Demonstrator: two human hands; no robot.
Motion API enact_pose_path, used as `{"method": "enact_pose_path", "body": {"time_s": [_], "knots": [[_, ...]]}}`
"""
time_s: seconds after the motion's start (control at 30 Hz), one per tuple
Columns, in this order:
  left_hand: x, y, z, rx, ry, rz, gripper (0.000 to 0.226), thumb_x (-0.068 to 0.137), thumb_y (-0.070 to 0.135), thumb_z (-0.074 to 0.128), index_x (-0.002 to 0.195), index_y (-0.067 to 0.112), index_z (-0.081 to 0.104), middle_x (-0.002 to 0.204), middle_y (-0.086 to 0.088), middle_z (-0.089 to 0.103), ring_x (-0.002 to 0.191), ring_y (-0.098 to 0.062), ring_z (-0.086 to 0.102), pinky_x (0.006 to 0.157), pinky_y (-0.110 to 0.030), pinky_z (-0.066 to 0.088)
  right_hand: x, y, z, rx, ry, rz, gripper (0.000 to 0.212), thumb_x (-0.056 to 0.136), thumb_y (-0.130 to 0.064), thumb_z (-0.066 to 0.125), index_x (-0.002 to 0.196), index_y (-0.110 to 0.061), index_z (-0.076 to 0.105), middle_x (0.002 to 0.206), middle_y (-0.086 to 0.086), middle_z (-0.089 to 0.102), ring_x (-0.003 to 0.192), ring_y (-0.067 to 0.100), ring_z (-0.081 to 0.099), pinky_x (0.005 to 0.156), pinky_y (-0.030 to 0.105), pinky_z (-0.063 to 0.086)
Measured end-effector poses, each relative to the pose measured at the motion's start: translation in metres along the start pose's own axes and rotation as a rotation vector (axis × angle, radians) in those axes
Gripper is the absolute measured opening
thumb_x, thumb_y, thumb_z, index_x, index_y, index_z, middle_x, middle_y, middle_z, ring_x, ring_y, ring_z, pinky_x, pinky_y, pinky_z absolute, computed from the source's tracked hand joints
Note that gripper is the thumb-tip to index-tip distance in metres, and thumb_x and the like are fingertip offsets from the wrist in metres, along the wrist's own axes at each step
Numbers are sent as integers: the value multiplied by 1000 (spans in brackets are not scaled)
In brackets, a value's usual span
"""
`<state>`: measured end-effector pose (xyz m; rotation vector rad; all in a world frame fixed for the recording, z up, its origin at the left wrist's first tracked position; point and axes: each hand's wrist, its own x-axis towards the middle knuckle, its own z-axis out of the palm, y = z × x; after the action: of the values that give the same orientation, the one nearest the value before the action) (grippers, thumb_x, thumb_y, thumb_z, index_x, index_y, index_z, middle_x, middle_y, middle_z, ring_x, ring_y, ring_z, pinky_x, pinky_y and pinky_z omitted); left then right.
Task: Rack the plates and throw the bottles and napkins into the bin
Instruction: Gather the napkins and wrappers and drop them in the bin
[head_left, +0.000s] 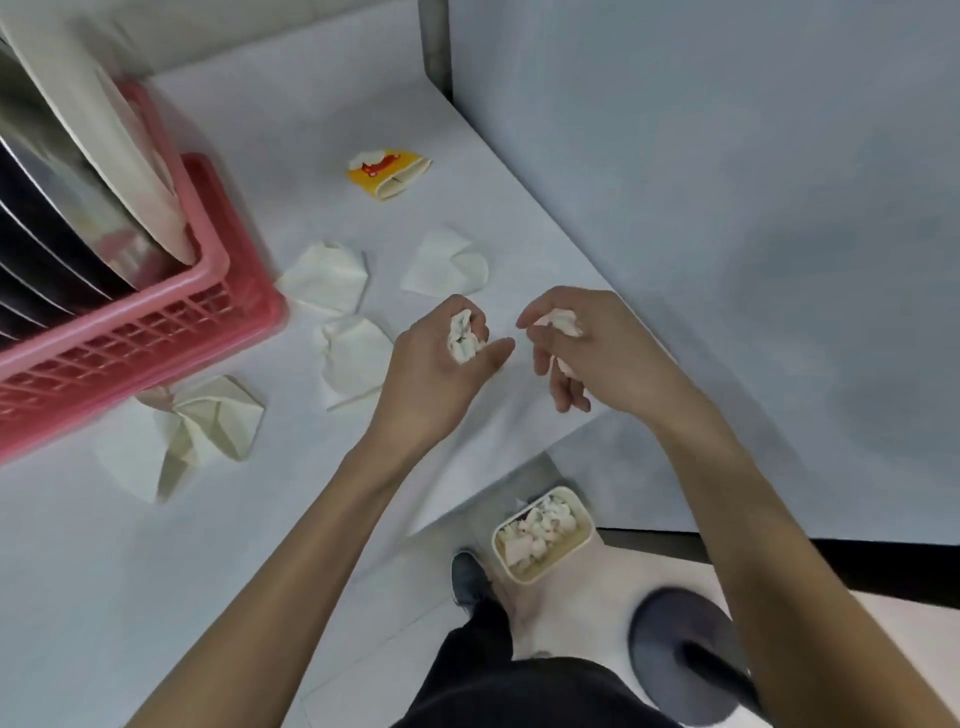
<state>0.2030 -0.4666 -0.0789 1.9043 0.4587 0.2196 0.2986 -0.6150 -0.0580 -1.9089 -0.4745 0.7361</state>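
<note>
The left hand (441, 364) and right hand (587, 343) each clutch a napkin (461, 340); dropped carelessly, either could miss the low, nearly full bin (551, 569).

1. A dish-clearing corner, canteen-like: a pink rack (156, 322) holds upright plates (130, 171) and steel trays (47, 208).
2. Used napkins (327, 280) litter the white table (467, 156).
3. A small bin (558, 564) of waste paper stands on the floor below.
</note>
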Motion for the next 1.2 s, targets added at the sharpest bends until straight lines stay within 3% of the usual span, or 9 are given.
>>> {"method": "enact_pose_path", "body": {"time_s": [0.17, 0.27, 0.37, 0.43, 0.6, 0.8, 0.9, 1.03, 1.2], "knots": [[-66, -4, 47, -77, -134, -62, 24, 90, 21, 70, 75, 16, 52, 71, -4, 59, 55, -15, 51, 50, -35, 42, -81, 49, 5, -61, 70, 85, 31, 97, -28, 60, 77, -5, 67, 48, 4, 51, 29, 7, 35, 32, 17, 27], [-107, -13, 71, -69, -191, -121, 24, 92, 14, 67, 74, 18, 51, 76, -9, 65, 45, -21, 54, 43, -36, 46, -119, 86, 14, -78, 135, 139, 48, 97, -37, 59, 60, -6, 62, 44, -1, 48, 36, 5, 39, 41, 15, 32], [-144, -32, 89, -59, -218, -178, 19, 92, 11, 66, 79, 9, 52, 86, -12, 68, 52, -30, 61, 48, -45, 53, -155, 130, 23, -37, 174, 212, 56, 101, -41, 48, 53, -12, 55, 51, 2, 52, 47, 8, 47, 50, 19, 38], [-164, -47, 98, -39, -221, -246, 20, 92, 12, 66, 81, 6, 51, 87, -7, 72, 54, -25, 66, 53, -52, 56, -175, 159, 31, 35, 179, 293, 53, 101, -38, 40, 58, -13, 58, 60, 3, 53, 57, 14, 51, 57, 29, 42], [-198, -79, 117, -61, -193, -361, 17, 92, 9, 66, 85, 6, 52, 85, -17, 70, 67, -18, 71, 54, -50, 59, -211, 204, 48, 109, 177, 386, 35, 92, -9, 39, 69, -20, 63, 67, -9, 48, 52, 0, 43, 52, 20, 29], [-199, -119, 145, 102, -204, -295, 22, 95, 22, 66, 82, 13, 50, 65, 6, 57, 52, 4, 55, 47, -22, 41, -224, 260, 68, 92, 225, 400, 18, 95, -9, 51, 95, -20, 65, 70, 1, 61, 49, 17, 51, 49, 26, 42], [-186, -155, 160, 162, -224, -253, 26, 94, 26, 66, 80, 15, 48, 64, 7, 53, 53, 5, 52, 46, -17, 36, -217, 292, 80, 176, 224, 378, 4, 91, -16, 66, 92, -16, 70, 62, 6, 66, 41, 23, 52, 43, 25, 43], [-170, -220, 181, 181, -244, -234, 34, 90, 28, 71, 73, 11, 47, 60, 3, 49, 48, -5, 39, 49, -23, 34, -198, 345, 98, 87, 230, 426, 30, 91, -34, 67, 67, -16, 67, 50, -1, 54, 40, 7, 44, 47, 19, 38], [-143, -307, 225, 156, -374, -223, 44, 89, 26, 71, 65, 2, 43, 56, 0, 40, 51, -11, 34, 51, -28, 28, -157, 435, 113, 62, 260, 457, 58, 97, -42, 56, 45, -19, 46, 40, -10, 45, 39, 5, 38, 53, 22, 34]]}}
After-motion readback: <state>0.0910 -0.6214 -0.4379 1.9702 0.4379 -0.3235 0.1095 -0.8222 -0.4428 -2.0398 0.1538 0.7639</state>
